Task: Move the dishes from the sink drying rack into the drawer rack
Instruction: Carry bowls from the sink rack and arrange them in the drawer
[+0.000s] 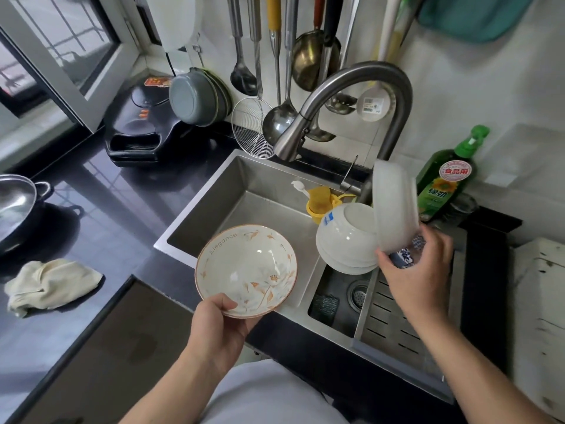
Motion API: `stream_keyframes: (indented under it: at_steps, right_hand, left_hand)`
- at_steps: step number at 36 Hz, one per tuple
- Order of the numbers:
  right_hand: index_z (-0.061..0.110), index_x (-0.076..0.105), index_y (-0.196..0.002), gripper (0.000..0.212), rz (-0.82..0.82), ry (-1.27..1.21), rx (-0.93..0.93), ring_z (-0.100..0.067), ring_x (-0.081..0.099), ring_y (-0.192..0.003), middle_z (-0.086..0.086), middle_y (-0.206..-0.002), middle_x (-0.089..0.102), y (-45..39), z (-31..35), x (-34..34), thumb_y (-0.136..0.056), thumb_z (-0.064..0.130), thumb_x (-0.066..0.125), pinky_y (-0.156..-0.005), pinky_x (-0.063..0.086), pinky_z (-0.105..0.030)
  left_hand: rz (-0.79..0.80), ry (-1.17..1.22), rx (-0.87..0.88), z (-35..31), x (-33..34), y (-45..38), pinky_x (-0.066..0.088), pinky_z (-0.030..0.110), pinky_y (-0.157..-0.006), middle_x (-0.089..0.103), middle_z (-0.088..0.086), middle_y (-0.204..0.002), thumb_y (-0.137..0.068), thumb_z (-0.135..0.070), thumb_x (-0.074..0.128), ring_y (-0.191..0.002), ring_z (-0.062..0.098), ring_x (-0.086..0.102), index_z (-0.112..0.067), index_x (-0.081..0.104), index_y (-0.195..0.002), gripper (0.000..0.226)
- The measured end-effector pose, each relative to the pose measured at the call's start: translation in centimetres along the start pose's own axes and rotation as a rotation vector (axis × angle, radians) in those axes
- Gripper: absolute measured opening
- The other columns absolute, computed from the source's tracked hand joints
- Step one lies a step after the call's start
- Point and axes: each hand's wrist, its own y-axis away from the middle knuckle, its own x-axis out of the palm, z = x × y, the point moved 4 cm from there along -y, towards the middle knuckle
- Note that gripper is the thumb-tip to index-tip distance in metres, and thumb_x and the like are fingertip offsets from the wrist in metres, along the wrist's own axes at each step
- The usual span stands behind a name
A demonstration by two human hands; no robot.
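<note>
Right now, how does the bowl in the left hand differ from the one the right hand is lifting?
The floral bowl has orange flowers and an "Elegance" rim; the white bowl is plain. The floral bowl faces up over the sink; the white bowl is tipped on edge above the stacked bowls. Each is gripped by one hand.

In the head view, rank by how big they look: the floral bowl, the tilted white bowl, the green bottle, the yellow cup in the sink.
1. Floral bowl, in the left hand; it is nearest the camera, so its lead may be partly nearness.
2. Tilted white bowl, gripped by the right hand, and green bottle: too alike to rank.
3. Yellow cup.
</note>
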Motion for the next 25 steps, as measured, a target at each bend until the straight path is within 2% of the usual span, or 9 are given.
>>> stream_keyframes:
  at_steps: [1,4,7,8,10,12,15,22,25]
  right_hand:
    - [0.003,0.052,-0.136,0.074,-0.001,-0.099,0.063,-0.016,0.053,-0.120,-0.012,-0.135,0.045,0.3,0.8,-0.1,-0.073,0.012,0.089,-0.090,0.047,-0.005]
    - [0.009,0.055,-0.131,0.053,-0.010,-0.413,0.209,-0.018,0.059,-0.122,-0.011,-0.135,0.053,0.7,2.5,-0.1,-0.084,0.014,0.078,-0.084,0.054,-0.012]
    - [0.018,0.063,-0.125,0.033,0.020,-0.783,0.476,-0.016,0.063,-0.120,-0.001,-0.128,0.067,1.0,2.8,0.5,-0.093,0.019,0.057,-0.086,0.060,-0.037]
    - [0.024,0.066,-0.121,0.030,0.036,-0.872,0.569,-0.018,0.063,-0.121,0.001,-0.128,0.067,1.1,2.8,0.8,-0.096,0.017,0.052,-0.085,0.060,-0.041]
    - [0.035,0.068,-0.114,0.030,0.075,-0.967,0.694,-0.019,0.062,-0.119,0.002,-0.127,0.067,1.5,2.7,1.2,-0.101,0.018,0.046,-0.080,0.062,-0.041]
    - [0.036,0.064,-0.115,0.029,0.119,-0.980,0.761,-0.016,0.065,-0.114,0.003,-0.123,0.067,2.0,2.7,1.8,-0.104,0.021,0.042,-0.074,0.062,-0.036]
    - [0.031,0.060,-0.130,0.032,0.187,-0.900,0.820,-0.019,0.065,-0.114,0.001,-0.126,0.068,2.7,2.4,3.0,-0.105,0.029,0.041,-0.069,0.062,-0.036]
    - [0.036,0.059,-0.128,0.028,0.451,-0.749,0.862,-0.018,0.066,-0.107,0.004,-0.120,0.068,5.9,4.0,8.4,-0.106,0.029,0.043,-0.077,0.060,-0.041]
    - [0.035,0.055,-0.138,0.034,0.604,-0.669,0.822,-0.017,0.065,-0.109,0.005,-0.125,0.067,7.7,5.5,10.9,-0.107,0.027,0.045,-0.081,0.061,-0.041]
  left_hand:
    - [-0.004,-0.005,0.001,0.0,0.0,-0.1,0.049,0.067,-0.099,0.060,0.019,-0.130,-0.078,0.011,0.029,-0.114,0.051,0.063,-0.029,0.045,-0.138,0.074]
    - [-0.025,-0.011,0.008,-0.1,-0.1,-0.3,0.050,0.067,-0.098,0.058,0.021,-0.134,-0.076,0.009,0.030,-0.115,0.052,0.061,-0.025,0.043,-0.143,0.076]
    - [-0.046,0.003,0.018,-0.4,-0.5,-0.5,0.051,0.067,-0.097,0.056,0.021,-0.137,-0.073,0.009,0.033,-0.117,0.052,0.060,-0.026,0.042,-0.145,0.080]
    - [-0.048,0.005,0.028,-0.6,-0.6,-0.4,0.051,0.067,-0.097,0.056,0.020,-0.137,-0.073,0.009,0.033,-0.117,0.052,0.060,-0.028,0.042,-0.145,0.081]
    - [-0.051,-0.006,0.057,-1.0,-0.8,-0.3,0.050,0.067,-0.098,0.058,0.018,-0.135,-0.075,0.009,0.033,-0.117,0.051,0.060,-0.029,0.043,-0.143,0.078]
    - [-0.059,-0.004,0.085,-1.6,-1.3,0.0,0.049,0.068,-0.099,0.060,0.019,-0.132,-0.076,0.009,0.032,-0.116,0.051,0.061,-0.025,0.046,-0.139,0.073]
    - [-0.094,0.001,0.109,-2.1,-2.1,0.6,0.048,0.068,-0.100,0.061,0.020,-0.131,-0.076,0.008,0.031,-0.114,0.051,0.062,-0.022,0.046,-0.138,0.071]
    - [-0.337,0.092,0.130,-2.1,-8.7,3.6,0.049,0.064,-0.102,0.064,0.026,-0.125,-0.076,0.005,0.035,-0.111,0.051,0.065,-0.015,0.050,-0.134,0.063]
    - [-0.447,0.181,0.147,-2.3,-12.4,5.5,0.050,0.064,-0.100,0.064,0.028,-0.123,-0.080,0.005,0.035,-0.110,0.052,0.064,-0.011,0.049,-0.132,0.057]
